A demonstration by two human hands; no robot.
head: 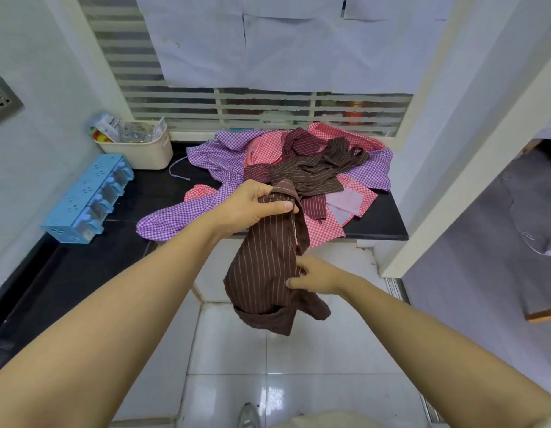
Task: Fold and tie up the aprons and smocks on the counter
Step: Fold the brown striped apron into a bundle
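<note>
A brown striped smock (265, 267) hangs in front of the counter, clear of the floor. My left hand (252, 205) grips its top edge at counter height, thumb over the cloth. Lower down, my right hand (314, 276) pinches the smock's right side near its middle. Behind them a heap of garments lies on the black counter (379, 223): purple checked cloth (206, 159), red checked cloth (323, 230), and more brown and maroon striped cloth (317, 171) on top.
A cream basket (144, 149) of small items stands at the counter's back left. A blue compartment box (88, 196) sits against the left wall. The louvred window (268, 106) is behind the heap. White floor tiles (314, 366) lie below, and a doorway opens to the right.
</note>
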